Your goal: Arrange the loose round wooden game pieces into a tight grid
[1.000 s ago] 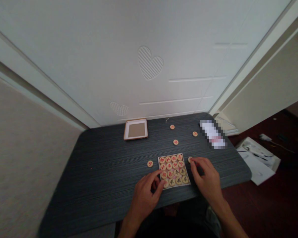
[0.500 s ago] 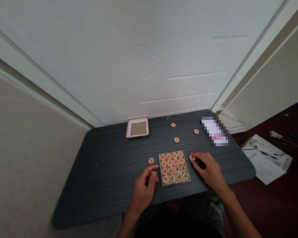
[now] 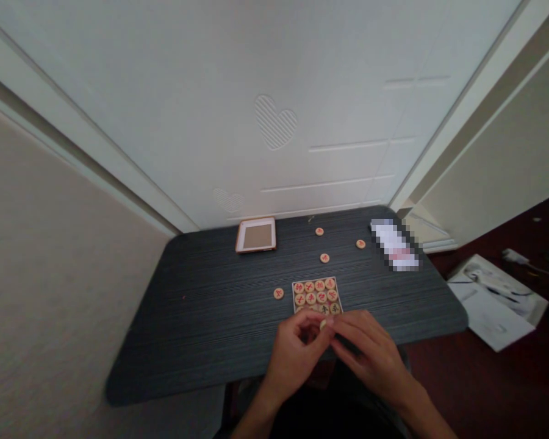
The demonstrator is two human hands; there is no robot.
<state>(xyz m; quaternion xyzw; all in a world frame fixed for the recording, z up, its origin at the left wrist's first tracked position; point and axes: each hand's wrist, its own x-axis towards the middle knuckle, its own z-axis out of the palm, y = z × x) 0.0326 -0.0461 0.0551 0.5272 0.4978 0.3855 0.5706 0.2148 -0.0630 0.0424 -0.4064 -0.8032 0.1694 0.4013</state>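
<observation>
A pale round xiangqi piece [image 3: 323, 324] is pinched on edge between the fingertips of my left hand [image 3: 296, 349] and my right hand [image 3: 370, 350]. Both hands meet just over the near side of a shallow box [image 3: 341, 291], hiding its lower rows. Inside the box, flat pieces with red and black characters lie in rows. One loose piece with a red character [image 3: 279, 293] rests left of the box.
Beyond the box, three loose pieces lie apart: one in front [image 3: 324, 258], one farther back [image 3: 319, 231] and one to the right [image 3: 360, 244]. A box lid [image 3: 239, 244] sits at the table's back edge. A blurred-out phone-like object [image 3: 396, 245] lies at right.
My right hand has carried the piece from the table right of the box to my left hand. My left hand has moved right to meet it, and both now touch it.
</observation>
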